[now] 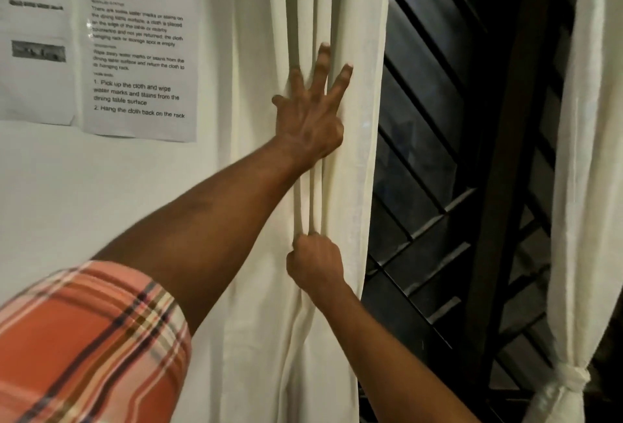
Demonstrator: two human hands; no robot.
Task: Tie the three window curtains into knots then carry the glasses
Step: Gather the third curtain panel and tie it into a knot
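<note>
At the left side of the window (438, 152), an off-white curtain (354, 17) hangs in long loose pleats, its edge falling against the dark slats and bars of the pane, and it has no knot in the part I can see. The person's left hand (308, 119) lies flat on the cloth, fingers (323, 61) spread wide and pointing up, the palm pressed against the folds; the thumb is lost behind a pleat, so I cannot tell whether it hooks round anything. Lower down on the same curtain, the right hand (315, 265) is closed into a fist around a bunch of the pleats, which gather and narrow where they run into the grip. The left arm reaches in from a plaid orange sleeve (84, 338), while the right forearm comes up from below the window's lower edge. On the right side of the window hangs a second curtain (580, 119), and that one is already drawn in and tied into a knot (573, 376) near its bottom. Further left of the window, two printed sheets (138, 51) are stuck to the pale wall (101, 186).
</note>
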